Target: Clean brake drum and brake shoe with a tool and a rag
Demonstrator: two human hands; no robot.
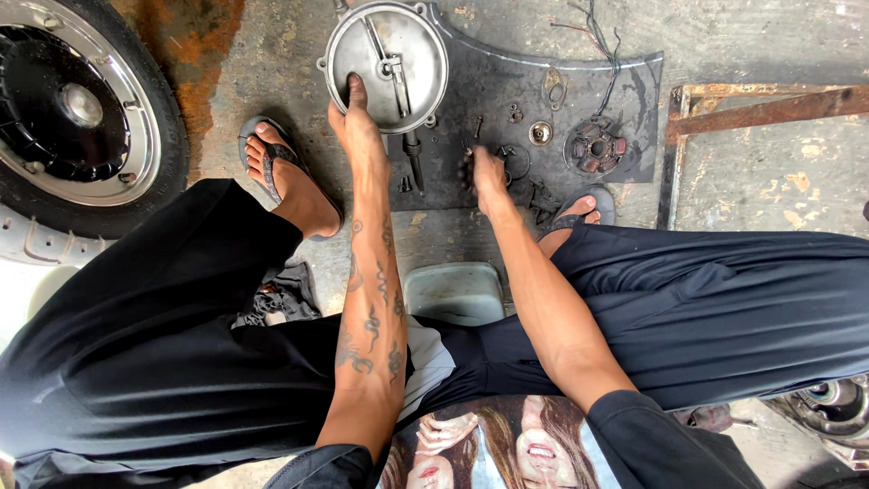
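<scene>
— Two hands down on the mat [507, 81], see? The left hand [358, 127] has its fingers curled over the near rim of the round cover [389, 54], gripping it.

— And the right hand [484, 172]?

— Closed around something dark and small, near the mat's front edge. I can't tell what it is from here.

— Where does the cover sit?

— At the mat's far left corner, lying flat, inner side up.

— How far along would you say?

— Well into stripping down, I'd judge. Loose bits are spread over the mat: a stator [595, 147] toward its right end, a small round piece [540, 133] mid-mat, screws beside it, wires [597, 45] trailing off the back. A wheel [77, 118] stands well left of the mat. Nothing looks put back together yet.

— So sorting or refitting is what's left?

— That's my guess, no more.
</scene>
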